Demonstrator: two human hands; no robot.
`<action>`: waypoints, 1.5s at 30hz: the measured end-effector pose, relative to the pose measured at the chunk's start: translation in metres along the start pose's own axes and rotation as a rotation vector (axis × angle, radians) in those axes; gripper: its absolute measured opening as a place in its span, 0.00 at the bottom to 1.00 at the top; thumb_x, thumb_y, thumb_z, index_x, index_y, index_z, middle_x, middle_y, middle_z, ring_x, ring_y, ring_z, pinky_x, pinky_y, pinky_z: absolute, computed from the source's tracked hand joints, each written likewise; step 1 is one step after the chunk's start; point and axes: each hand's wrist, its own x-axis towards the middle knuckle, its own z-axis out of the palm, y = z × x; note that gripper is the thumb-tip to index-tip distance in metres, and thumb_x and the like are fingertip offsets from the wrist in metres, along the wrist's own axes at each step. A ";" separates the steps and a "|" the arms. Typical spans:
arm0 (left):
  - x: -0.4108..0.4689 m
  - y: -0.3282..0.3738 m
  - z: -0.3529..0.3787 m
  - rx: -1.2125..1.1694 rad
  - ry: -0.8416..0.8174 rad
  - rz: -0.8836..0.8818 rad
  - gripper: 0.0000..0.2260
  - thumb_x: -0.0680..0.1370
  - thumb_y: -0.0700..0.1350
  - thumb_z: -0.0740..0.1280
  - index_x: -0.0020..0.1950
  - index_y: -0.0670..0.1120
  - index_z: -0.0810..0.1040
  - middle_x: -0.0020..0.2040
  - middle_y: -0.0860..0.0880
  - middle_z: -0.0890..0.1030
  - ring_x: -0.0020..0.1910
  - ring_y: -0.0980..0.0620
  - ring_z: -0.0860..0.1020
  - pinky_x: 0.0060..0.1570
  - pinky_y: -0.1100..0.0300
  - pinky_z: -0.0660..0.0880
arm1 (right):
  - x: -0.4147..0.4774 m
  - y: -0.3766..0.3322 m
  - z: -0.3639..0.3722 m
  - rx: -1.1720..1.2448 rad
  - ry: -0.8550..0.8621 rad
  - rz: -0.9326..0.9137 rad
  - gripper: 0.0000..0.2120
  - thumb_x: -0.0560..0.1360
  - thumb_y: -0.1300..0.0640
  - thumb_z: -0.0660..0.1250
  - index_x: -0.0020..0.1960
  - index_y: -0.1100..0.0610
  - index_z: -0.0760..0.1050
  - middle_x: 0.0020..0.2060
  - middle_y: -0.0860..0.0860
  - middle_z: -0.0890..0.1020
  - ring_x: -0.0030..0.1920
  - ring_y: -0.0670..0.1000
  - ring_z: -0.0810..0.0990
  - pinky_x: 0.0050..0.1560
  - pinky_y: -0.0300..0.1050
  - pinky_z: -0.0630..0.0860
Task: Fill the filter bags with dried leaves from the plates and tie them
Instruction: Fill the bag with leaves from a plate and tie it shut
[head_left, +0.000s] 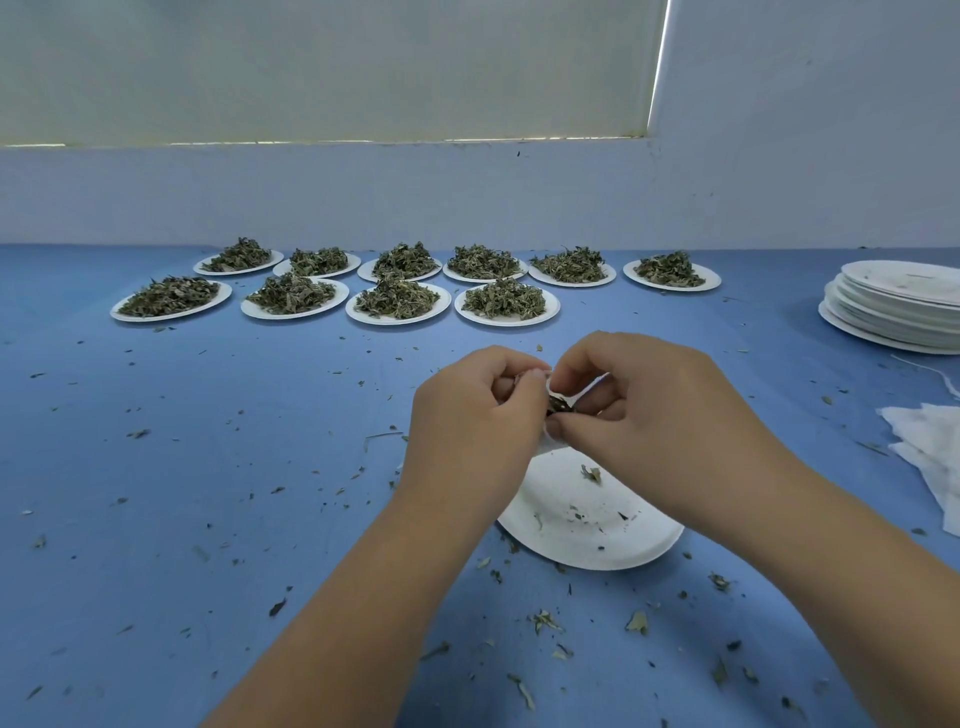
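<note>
Your left hand (472, 410) and right hand (639, 410) meet fingertip to fingertip, well above the middle of the blue table cover (208, 467). Each has curled fingers pinching the small white fabric filter bag (546, 383) held between them. A tuft of dark dried leaves (560, 404) shows in the gap between your thumbs, so the bag appears to be loaded and not yet tied.

Directly below your hands, on the near side, lies a round white paper plate (587, 540) carrying only crumbs. This one portion seems nearly used up.

Much is left to do:
- Ten white paper plates heaped with dried leaves (397, 301) wait in two rows at the far side.
- A heap of flat white filter bags (930, 452) lies at the right edge.
- A loose white string (930, 371) lies just beyond that heap.
- A stack of bare white paper plates (898, 306) at far right suggests that earlier portions are finished.

Your fingers hide most of the bag. Its white edge shows both above and below the leaf tuft, so its long axis probably runs far to near. The mouth seems to open upward toward you, but its exact tilt cannot be told.
</note>
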 end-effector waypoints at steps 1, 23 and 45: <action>0.000 0.000 0.000 0.001 0.003 -0.002 0.08 0.75 0.43 0.67 0.40 0.54 0.82 0.29 0.58 0.78 0.29 0.63 0.75 0.30 0.73 0.70 | 0.000 0.000 0.000 0.004 0.013 -0.007 0.11 0.68 0.58 0.74 0.40 0.45 0.75 0.36 0.40 0.78 0.37 0.35 0.78 0.40 0.28 0.72; 0.004 -0.001 -0.005 -0.105 0.052 -0.058 0.06 0.75 0.43 0.69 0.40 0.52 0.83 0.27 0.59 0.78 0.27 0.63 0.74 0.29 0.70 0.72 | 0.002 0.011 -0.003 0.001 0.131 -0.158 0.06 0.72 0.54 0.70 0.40 0.43 0.81 0.37 0.36 0.80 0.35 0.38 0.77 0.37 0.27 0.70; 0.008 0.002 -0.012 -0.318 0.122 -0.154 0.09 0.76 0.40 0.68 0.39 0.50 0.83 0.22 0.58 0.72 0.22 0.61 0.70 0.23 0.68 0.70 | -0.003 0.022 0.005 -0.218 0.024 -0.469 0.18 0.69 0.62 0.61 0.53 0.50 0.83 0.54 0.36 0.80 0.46 0.42 0.81 0.35 0.49 0.81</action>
